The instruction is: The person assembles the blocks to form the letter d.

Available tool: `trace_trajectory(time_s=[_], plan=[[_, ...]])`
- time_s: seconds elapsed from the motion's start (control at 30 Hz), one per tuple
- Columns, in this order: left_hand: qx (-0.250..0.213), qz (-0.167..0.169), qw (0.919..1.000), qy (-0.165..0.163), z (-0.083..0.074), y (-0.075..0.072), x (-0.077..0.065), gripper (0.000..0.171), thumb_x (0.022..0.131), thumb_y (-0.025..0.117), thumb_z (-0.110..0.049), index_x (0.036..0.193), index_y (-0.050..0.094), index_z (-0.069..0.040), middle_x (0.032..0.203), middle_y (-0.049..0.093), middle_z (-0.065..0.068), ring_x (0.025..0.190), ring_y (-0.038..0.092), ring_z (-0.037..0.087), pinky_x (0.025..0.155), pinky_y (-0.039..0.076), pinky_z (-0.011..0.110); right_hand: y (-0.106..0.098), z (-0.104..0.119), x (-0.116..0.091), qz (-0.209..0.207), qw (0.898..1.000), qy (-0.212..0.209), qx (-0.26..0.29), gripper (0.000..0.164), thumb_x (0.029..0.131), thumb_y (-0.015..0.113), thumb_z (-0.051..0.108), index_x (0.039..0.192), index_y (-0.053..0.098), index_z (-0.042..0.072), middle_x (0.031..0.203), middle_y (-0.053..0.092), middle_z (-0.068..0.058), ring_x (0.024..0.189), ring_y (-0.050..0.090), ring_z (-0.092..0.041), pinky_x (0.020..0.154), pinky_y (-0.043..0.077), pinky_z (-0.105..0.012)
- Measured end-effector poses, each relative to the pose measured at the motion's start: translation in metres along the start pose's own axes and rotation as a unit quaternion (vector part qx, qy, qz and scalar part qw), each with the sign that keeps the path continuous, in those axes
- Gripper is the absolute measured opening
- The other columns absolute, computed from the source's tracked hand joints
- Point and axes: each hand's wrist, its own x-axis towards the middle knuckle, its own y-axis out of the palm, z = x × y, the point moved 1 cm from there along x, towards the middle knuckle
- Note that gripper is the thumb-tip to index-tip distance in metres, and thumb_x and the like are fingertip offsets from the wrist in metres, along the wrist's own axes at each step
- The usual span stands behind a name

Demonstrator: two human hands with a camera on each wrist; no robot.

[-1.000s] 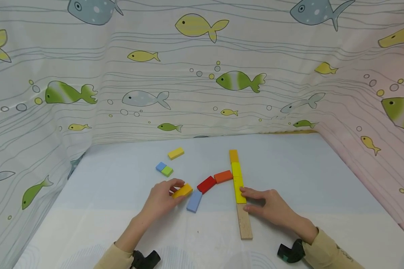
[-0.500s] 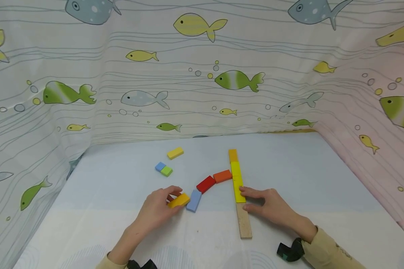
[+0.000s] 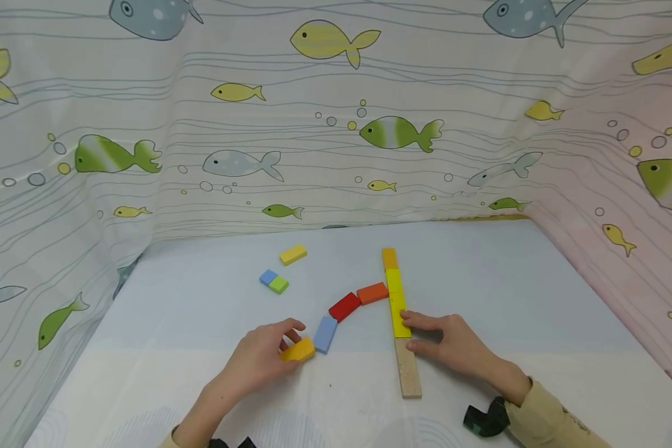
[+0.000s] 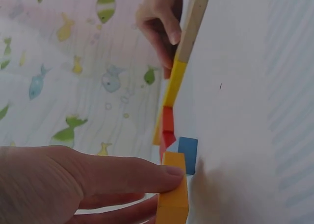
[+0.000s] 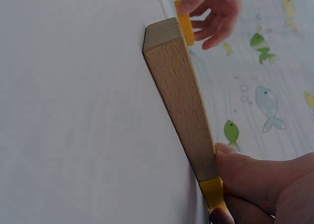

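Left hand point(image 3: 259, 356) pinches orange block point(image 3: 301, 350) | right hand point(image 3: 458, 348), loosely spread, touches yellow block point(image 3: 399, 322) and wooden block point(image 3: 407, 376) | orange block now nearer the person, just beside blue block point(image 3: 325, 335); placement seemingly unfinished

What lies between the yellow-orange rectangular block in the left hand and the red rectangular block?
A blue rectangular block lies between the yellow-orange block and the red block, as the head view shows.
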Motion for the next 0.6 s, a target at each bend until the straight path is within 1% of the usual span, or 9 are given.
trace_trajectory(time_s=[0.1,0.2,0.33,0.43,0.53,0.6], plan=[[0.001,0.021,0.9998,0.003,0.0,0.003,-0.002,0.051,0.075,0.084,-0.012,0.122,0.063,-0.013,0.098,0.07,-0.005,0.08,0.061,0.012,0.072,0.054,0.032,0.0,0.001,0.0,0.0,1.0,-0.004,-0.002,0.051,0.088,0.074,0.042,0.131,0.067,0.015,0.137,0.062,0.005,0.131,0.055,-0.023,0.102,0.05,-0.048],[-0.006,0.033,0.9994,0.007,0.001,0.006,-0.002,0.06,0.074,0.086,-0.015,0.127,0.059,-0.012,0.097,0.069,-0.004,0.078,0.06,0.012,0.07,0.052,0.032,0.0,0.002,0.0,-0.001,1.0,-0.003,0.003,0.051,0.087,0.075,0.041,0.13,0.068,0.014,0.137,0.062,0.005,0.131,0.055,-0.024,0.102,0.05,-0.048],[-0.031,0.044,0.9986,0.005,0.002,0.011,-0.001,0.069,0.073,0.089,-0.022,0.131,0.055,-0.009,0.096,0.067,-0.002,0.075,0.058,0.011,0.067,0.052,0.029,-0.001,0.002,-0.001,0.003,1.0,0.008,0.0,0.051,0.087,0.075,0.041,0.13,0.067,0.015,0.138,0.061,0.007,0.132,0.054,-0.021,0.103,0.049,-0.048],[-0.055,0.057,0.9968,0.003,0.003,0.011,-0.001,0.07,0.073,0.089,-0.025,0.132,0.054,-0.009,0.096,0.066,-0.002,0.075,0.058,0.012,0.066,0.052,0.026,-0.002,0.002,-0.001,0.007,1.0,0.012,-0.004,0.052,0.087,0.075,0.041,0.131,0.067,0.015,0.139,0.06,0.008,0.133,0.053,-0.021,0.104,0.049,-0.048],[-0.088,0.086,0.9924,0.012,0.008,0.005,0.001,0.068,0.074,0.089,-0.027,0.131,0.055,-0.009,0.099,0.065,-0.001,0.079,0.06,0.013,0.068,0.053,0.026,-0.002,0.003,-0.001,0.008,1.0,0.014,-0.002,0.053,0.087,0.075,0.042,0.132,0.066,0.015,0.139,0.06,0.009,0.133,0.053,-0.02,0.104,0.048,-0.048],[-0.113,0.114,0.9866,0.03,0.014,0.0,0.002,0.066,0.075,0.089,-0.025,0.13,0.056,-0.009,0.104,0.065,0.0,0.084,0.061,0.015,0.073,0.055,0.027,-0.002,0.003,-0.001,0.009,1.0,0.015,-0.001,0.053,0.087,0.075,0.042,0.132,0.066,0.016,0.139,0.059,0.009,0.134,0.053,-0.02,0.105,0.048,-0.048]])
